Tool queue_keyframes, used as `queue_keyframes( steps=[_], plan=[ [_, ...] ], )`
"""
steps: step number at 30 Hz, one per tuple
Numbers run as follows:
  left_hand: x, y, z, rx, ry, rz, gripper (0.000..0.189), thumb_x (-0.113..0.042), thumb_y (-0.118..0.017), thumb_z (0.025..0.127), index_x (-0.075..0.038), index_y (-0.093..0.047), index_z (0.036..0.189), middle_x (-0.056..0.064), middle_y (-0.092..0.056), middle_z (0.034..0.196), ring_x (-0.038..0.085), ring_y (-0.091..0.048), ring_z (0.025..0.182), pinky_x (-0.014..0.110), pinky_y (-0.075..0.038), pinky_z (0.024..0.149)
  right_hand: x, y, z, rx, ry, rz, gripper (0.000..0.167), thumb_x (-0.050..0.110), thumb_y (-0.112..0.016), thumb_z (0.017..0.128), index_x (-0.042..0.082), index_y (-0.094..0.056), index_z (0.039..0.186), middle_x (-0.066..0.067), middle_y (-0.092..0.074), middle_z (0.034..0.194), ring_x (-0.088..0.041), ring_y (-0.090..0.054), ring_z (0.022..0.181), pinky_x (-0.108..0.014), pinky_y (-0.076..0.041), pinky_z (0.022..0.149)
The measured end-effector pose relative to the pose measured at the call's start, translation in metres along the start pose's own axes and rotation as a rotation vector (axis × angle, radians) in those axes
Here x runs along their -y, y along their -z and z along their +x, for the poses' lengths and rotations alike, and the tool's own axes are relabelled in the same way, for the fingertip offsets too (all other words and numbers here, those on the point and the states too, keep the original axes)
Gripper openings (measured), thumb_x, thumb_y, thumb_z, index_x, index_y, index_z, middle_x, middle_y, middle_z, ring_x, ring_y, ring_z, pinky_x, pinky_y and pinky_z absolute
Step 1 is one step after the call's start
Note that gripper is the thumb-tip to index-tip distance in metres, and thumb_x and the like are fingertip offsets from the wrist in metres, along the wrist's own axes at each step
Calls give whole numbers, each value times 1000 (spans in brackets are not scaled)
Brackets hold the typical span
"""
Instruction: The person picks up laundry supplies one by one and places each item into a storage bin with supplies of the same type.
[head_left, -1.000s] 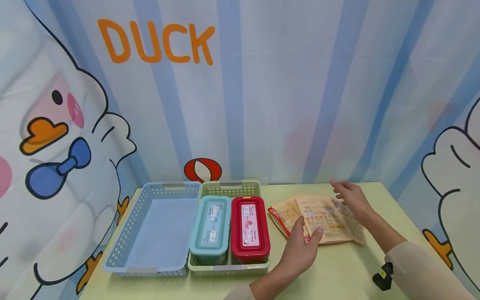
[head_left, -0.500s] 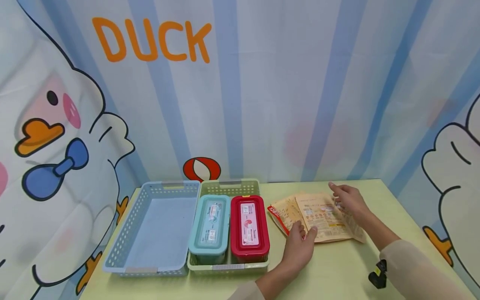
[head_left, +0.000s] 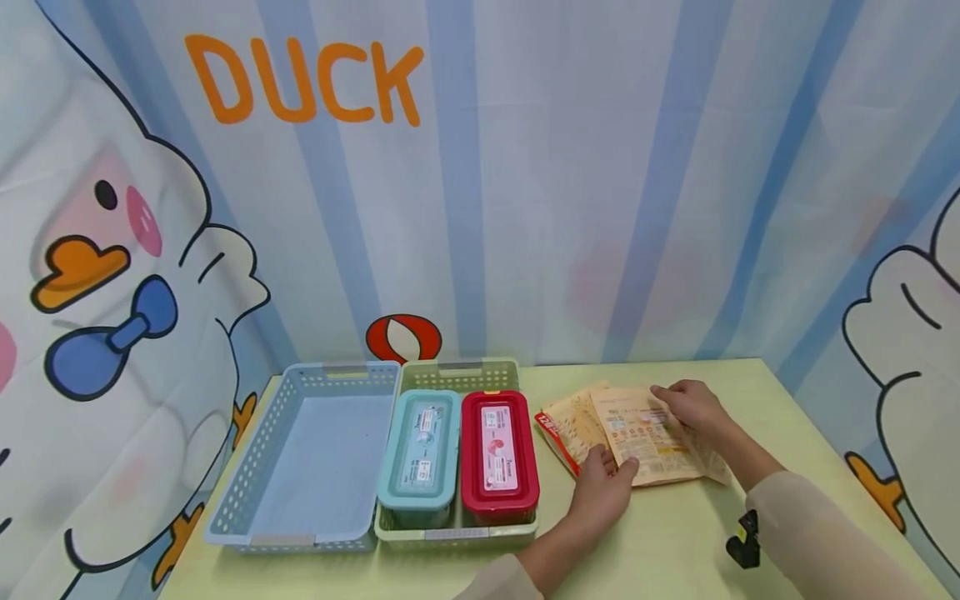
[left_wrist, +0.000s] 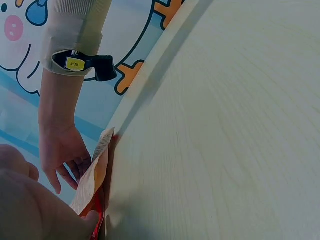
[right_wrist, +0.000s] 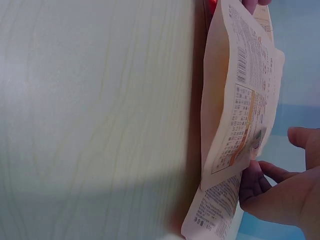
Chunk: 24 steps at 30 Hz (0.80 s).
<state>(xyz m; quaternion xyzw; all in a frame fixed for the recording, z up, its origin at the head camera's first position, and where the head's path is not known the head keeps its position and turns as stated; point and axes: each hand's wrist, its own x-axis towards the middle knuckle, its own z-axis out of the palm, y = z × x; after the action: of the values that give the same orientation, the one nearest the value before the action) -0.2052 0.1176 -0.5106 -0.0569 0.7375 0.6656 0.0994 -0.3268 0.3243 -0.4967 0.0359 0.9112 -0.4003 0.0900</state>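
Flat beige food packets overlap on the table's right side. The uppermost food packet [head_left: 648, 437] shows printed text and a table of figures. Partly under it lies a red-edged food packet [head_left: 573, 429], and the end of another printed packet [right_wrist: 212, 212] sticks out in the right wrist view. My left hand [head_left: 600, 496] holds the near left edges, fingers curled and thumb [left_wrist: 91, 220] against the packet edge. My right hand [head_left: 696, 406] touches the right side with bent fingers [right_wrist: 252, 185]; its thumb [right_wrist: 299, 136] stands apart from the packet in the right wrist view.
Left of the packets stands a green basket [head_left: 457, 536] with a teal-lidded container [head_left: 422, 450] and a red-lidded container [head_left: 500, 454]. A blue basket [head_left: 315, 467] stands beside it at the far left. A printed curtain [head_left: 555, 183] hangs behind the table [head_left: 660, 542].
My right hand has come down and left onto the packets' right side. My left fingers have curled in at the near left edge. The baskets and containers stay where they were.
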Motion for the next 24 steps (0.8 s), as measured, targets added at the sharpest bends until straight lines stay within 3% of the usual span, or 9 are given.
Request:
queue_keyframes(
  steps=[3,9,15,17,20,24],
  plan=[
    [0,0,-1,17,-24,21,61,-31,-69,102,3,-49,149,17,-62,142,34,-59,134,54,-47,112,-4,-2,1,-15,-5,-13,73,44,-50,111,-20,-43,145,-42,-50,139,-48,-58,110,-53,-54,87],
    [2,2,0,29,-47,20,59,-32,-69,102,1,-52,147,15,-63,141,32,-62,131,53,-49,110,-7,-3,0,-44,18,33,63,32,-52,111,-20,-44,146,-42,-47,144,-44,-58,111,-51,-55,87],
    [-3,8,4,4,-70,22,59,-33,-68,101,5,-56,144,17,-65,138,37,-58,135,56,-43,114,-6,0,-3,-54,19,116,54,20,-51,111,-20,-44,147,-43,-46,145,-52,-55,126,-51,-56,91],
    [-7,9,4,-3,-74,33,58,-33,-69,100,5,-57,143,17,-65,136,37,-57,135,56,-42,114,-5,2,-3,-54,0,156,52,18,-51,111,-18,-45,147,-41,-48,144,-47,-58,123,-45,-58,89],
    [-13,12,2,2,-76,42,58,-33,-69,100,4,-57,143,17,-64,137,36,-57,134,58,-43,113,-2,4,-3,-63,-21,215,50,18,-51,111,-16,-47,147,-36,-55,136,-33,-64,106,-36,-58,79],
    [-23,15,3,10,-66,33,57,-33,-68,102,2,-54,144,16,-62,141,34,-56,135,59,-43,113,8,7,-4,-78,-9,273,49,19,-51,112,-14,-46,148,-25,-60,126,-19,-62,93,-33,-57,76]
  ],
)
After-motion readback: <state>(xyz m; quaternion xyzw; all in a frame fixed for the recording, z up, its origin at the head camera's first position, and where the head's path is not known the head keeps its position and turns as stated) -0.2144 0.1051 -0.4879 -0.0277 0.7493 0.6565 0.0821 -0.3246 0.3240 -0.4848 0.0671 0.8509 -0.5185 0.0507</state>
